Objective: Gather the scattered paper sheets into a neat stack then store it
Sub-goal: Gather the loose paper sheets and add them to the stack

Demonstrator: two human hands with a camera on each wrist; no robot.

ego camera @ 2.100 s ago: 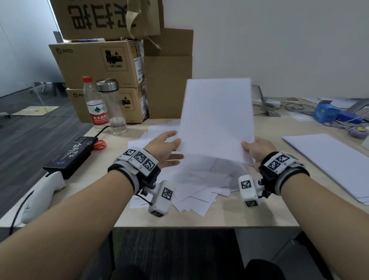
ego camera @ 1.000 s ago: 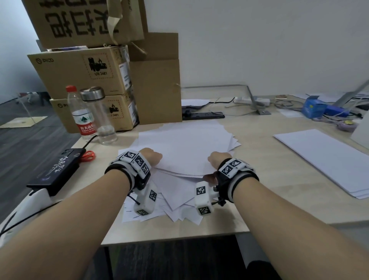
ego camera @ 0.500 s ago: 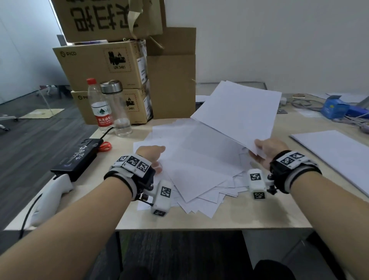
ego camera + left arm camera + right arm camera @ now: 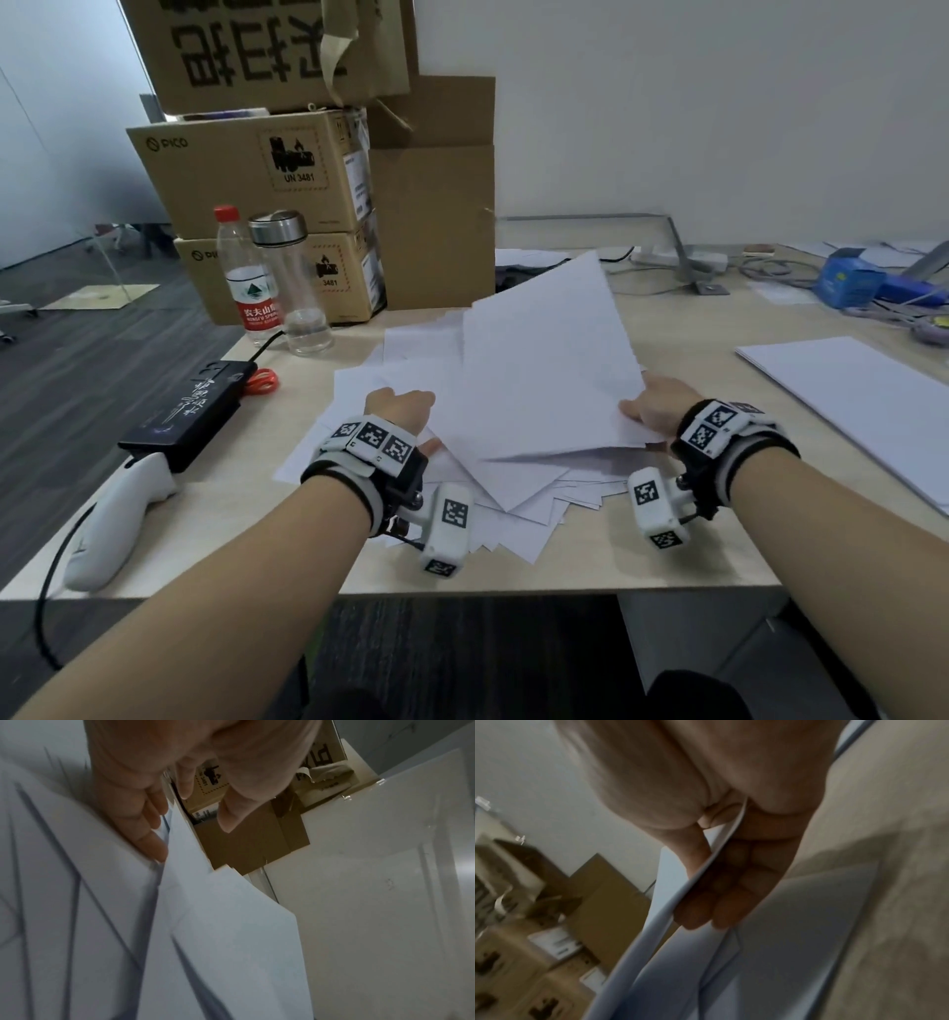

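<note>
- Gathering is under way: the right hand pinches a bundle of sheets by its right edge, thumb on top and fingers underneath, and tilts it up off the desk.
- The left hand lies on the scattered pile with its fingers straight, tucked at a paper edge; it grips nothing that I can see.
- Many loose sheets fan out under and in front of the bundle, some close to the desk's near edge.
- To do this step well, I would slide the left fingers flat under the next sheets instead of clawing, so the corners do not fold.
- Lower the bundle onto them, then knock the edges square against the desk.
- Keep the pinch firm; a loose bundle could fan apart.
</note>
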